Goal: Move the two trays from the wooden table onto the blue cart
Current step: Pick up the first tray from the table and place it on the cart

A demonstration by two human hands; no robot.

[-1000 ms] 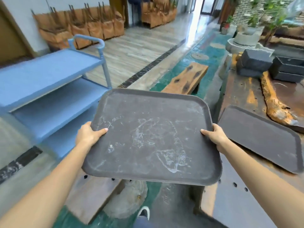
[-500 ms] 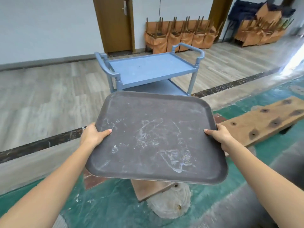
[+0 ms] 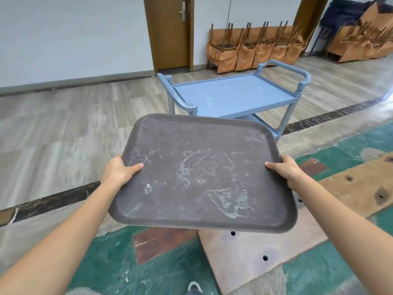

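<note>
The cart [image 3: 231, 96] stands straight ahead of us, beyond the tray's far edge, its top shelf bare and its long side angled toward us. The tray [image 3: 202, 173] hangs in the air between us and it, long axis running left to right. Our left hand [image 3: 119, 171] and right hand [image 3: 285, 169] clamp its short sides, thumbs on top, equally near the cart.

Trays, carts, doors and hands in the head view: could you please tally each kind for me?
Tray: 1
Blue cart: 1
Door: 1
Hands: 2, left hand and right hand
Total: 5
</note>
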